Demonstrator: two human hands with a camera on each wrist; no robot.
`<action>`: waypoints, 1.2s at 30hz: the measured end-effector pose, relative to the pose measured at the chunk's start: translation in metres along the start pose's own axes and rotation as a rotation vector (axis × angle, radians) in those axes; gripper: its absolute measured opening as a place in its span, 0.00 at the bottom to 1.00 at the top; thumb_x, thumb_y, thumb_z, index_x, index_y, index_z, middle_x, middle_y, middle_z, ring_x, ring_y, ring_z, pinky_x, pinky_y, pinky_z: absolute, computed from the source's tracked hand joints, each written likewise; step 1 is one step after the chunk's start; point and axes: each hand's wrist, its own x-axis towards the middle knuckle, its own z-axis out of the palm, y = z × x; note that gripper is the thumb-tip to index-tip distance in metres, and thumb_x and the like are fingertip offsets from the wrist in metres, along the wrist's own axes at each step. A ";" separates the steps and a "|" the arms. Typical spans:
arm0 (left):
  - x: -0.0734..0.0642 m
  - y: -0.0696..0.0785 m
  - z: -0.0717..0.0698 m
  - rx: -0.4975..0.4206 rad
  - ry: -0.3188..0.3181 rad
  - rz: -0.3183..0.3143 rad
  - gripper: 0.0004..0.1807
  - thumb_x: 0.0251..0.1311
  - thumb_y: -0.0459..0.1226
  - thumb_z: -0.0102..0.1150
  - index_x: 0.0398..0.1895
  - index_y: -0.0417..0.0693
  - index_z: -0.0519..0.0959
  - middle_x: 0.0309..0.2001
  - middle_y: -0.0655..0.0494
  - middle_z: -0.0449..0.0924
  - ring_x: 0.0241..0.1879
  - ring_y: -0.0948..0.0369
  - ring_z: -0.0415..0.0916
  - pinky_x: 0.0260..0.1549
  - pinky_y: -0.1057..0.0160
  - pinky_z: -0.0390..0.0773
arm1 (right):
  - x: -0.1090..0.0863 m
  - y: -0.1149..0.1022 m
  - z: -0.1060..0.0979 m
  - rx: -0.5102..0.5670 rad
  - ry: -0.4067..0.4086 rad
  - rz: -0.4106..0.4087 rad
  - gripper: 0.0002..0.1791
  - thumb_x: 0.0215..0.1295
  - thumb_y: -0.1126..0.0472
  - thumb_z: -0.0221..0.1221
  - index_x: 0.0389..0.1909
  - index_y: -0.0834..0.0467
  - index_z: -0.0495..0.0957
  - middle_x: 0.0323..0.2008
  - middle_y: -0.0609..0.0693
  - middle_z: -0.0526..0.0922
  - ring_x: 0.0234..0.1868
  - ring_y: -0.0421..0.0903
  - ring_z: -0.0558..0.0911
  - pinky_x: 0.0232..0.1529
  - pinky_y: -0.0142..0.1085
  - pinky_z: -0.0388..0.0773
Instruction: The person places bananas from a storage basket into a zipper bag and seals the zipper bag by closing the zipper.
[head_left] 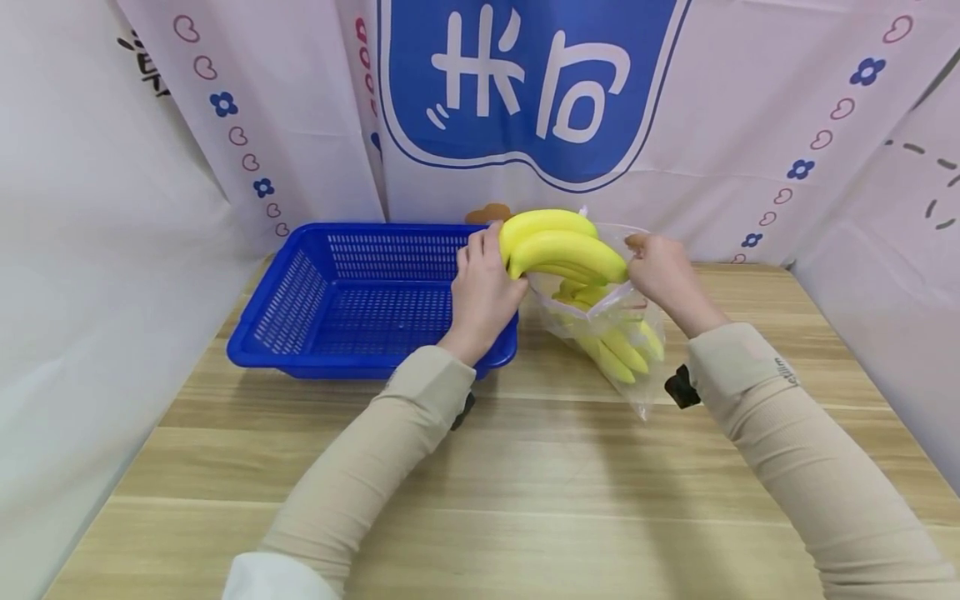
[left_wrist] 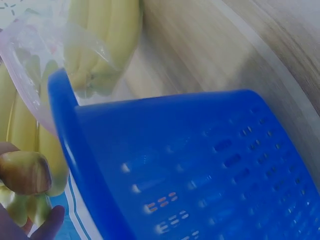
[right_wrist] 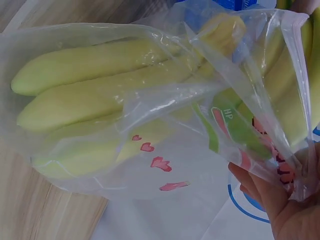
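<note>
My left hand [head_left: 483, 287] grips a bunch of yellow bananas [head_left: 566, 250] by its stem end, at the mouth of a clear plastic bag [head_left: 551, 312]. In the left wrist view the thumb [left_wrist: 25, 172] presses on the stem end of that bunch. My right hand [head_left: 663, 271] pinches the bag's rim on its right side. Inside the bag lies another bunch of bananas [right_wrist: 95, 90], tips down toward the table. Red heart prints and a green-and-red label [right_wrist: 235, 125] show on the bag in the right wrist view.
A blue plastic basket [head_left: 292, 360] with slotted walls stands left of the bag, its right end beneath my left forearm and hand. The wooden table [head_left: 525, 500] stretches toward me. Behind it hangs a white cloth [head_left: 720, 108] with a blue printed sign.
</note>
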 end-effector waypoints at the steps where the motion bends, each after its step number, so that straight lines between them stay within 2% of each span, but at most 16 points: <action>1: 0.000 0.001 0.000 0.002 0.000 -0.004 0.36 0.56 0.39 0.61 0.68 0.46 0.60 0.58 0.47 0.70 0.53 0.50 0.69 0.44 0.52 0.81 | 0.000 -0.001 0.000 -0.002 -0.001 0.002 0.31 0.58 0.73 0.37 0.66 0.70 0.61 0.65 0.68 0.66 0.65 0.65 0.67 0.61 0.55 0.69; 7: -0.001 0.005 0.000 0.013 -0.027 -0.012 0.39 0.56 0.40 0.62 0.70 0.47 0.58 0.60 0.48 0.68 0.58 0.51 0.67 0.43 0.53 0.81 | -0.002 -0.007 0.002 -0.023 0.007 0.011 0.33 0.58 0.73 0.36 0.69 0.68 0.58 0.66 0.66 0.66 0.63 0.63 0.69 0.60 0.53 0.70; 8: -0.001 0.006 0.000 0.009 -0.035 -0.011 0.40 0.56 0.40 0.62 0.70 0.46 0.57 0.61 0.48 0.68 0.58 0.51 0.67 0.43 0.53 0.81 | -0.002 -0.008 0.002 -0.024 0.010 0.011 0.33 0.58 0.73 0.36 0.69 0.68 0.58 0.66 0.66 0.67 0.59 0.63 0.72 0.57 0.52 0.72; 12: -0.001 0.005 0.001 -0.047 -0.070 0.002 0.40 0.56 0.42 0.62 0.70 0.43 0.56 0.62 0.47 0.68 0.60 0.51 0.66 0.48 0.53 0.80 | -0.002 -0.010 0.002 -0.030 0.012 0.010 0.34 0.56 0.74 0.37 0.69 0.69 0.58 0.66 0.66 0.67 0.50 0.59 0.73 0.52 0.49 0.72; 16: -0.001 0.002 0.002 -0.138 -0.116 0.012 0.39 0.56 0.42 0.60 0.69 0.44 0.57 0.64 0.43 0.64 0.58 0.50 0.67 0.50 0.53 0.78 | -0.001 -0.008 0.001 -0.033 0.013 0.011 0.34 0.56 0.73 0.37 0.68 0.70 0.58 0.65 0.66 0.68 0.53 0.59 0.72 0.55 0.51 0.70; 20: -0.001 0.001 0.001 -0.207 -0.160 -0.025 0.39 0.56 0.43 0.61 0.71 0.49 0.56 0.60 0.41 0.65 0.51 0.52 0.71 0.46 0.54 0.78 | -0.002 -0.007 0.001 -0.036 0.020 0.007 0.34 0.56 0.73 0.37 0.69 0.69 0.58 0.64 0.67 0.68 0.48 0.58 0.71 0.52 0.50 0.71; 23: -0.003 0.004 0.001 -0.217 -0.149 -0.054 0.39 0.57 0.45 0.62 0.70 0.51 0.57 0.55 0.42 0.67 0.46 0.53 0.71 0.42 0.56 0.78 | -0.003 -0.008 0.002 -0.031 0.014 0.010 0.33 0.59 0.72 0.37 0.69 0.68 0.57 0.66 0.67 0.67 0.44 0.57 0.71 0.45 0.46 0.71; 27: -0.006 0.012 0.002 -0.185 -0.099 -0.077 0.38 0.57 0.48 0.62 0.69 0.52 0.59 0.52 0.42 0.66 0.47 0.52 0.69 0.40 0.56 0.78 | -0.003 -0.009 0.002 -0.021 -0.005 0.017 0.33 0.61 0.72 0.36 0.71 0.67 0.55 0.68 0.66 0.63 0.44 0.58 0.71 0.38 0.43 0.70; 32: -0.008 0.019 0.004 -0.140 -0.057 -0.126 0.37 0.56 0.52 0.61 0.66 0.52 0.60 0.47 0.45 0.66 0.45 0.53 0.68 0.36 0.58 0.77 | -0.003 -0.010 0.003 -0.023 -0.011 -0.001 0.36 0.56 0.73 0.38 0.71 0.68 0.54 0.68 0.67 0.63 0.51 0.60 0.70 0.45 0.47 0.71; 34: -0.008 0.020 0.005 -0.138 -0.054 -0.144 0.37 0.55 0.53 0.61 0.66 0.53 0.60 0.47 0.45 0.66 0.45 0.53 0.69 0.35 0.57 0.76 | -0.003 -0.010 0.003 -0.031 -0.005 -0.010 0.36 0.56 0.73 0.38 0.71 0.68 0.54 0.68 0.67 0.63 0.53 0.61 0.70 0.49 0.50 0.71; 36: -0.009 0.020 0.006 -0.136 -0.063 -0.144 0.38 0.55 0.54 0.61 0.67 0.55 0.60 0.48 0.44 0.65 0.45 0.52 0.69 0.35 0.56 0.77 | -0.003 -0.011 0.003 -0.035 -0.006 -0.010 0.36 0.56 0.72 0.39 0.71 0.68 0.54 0.68 0.67 0.62 0.52 0.61 0.70 0.49 0.51 0.71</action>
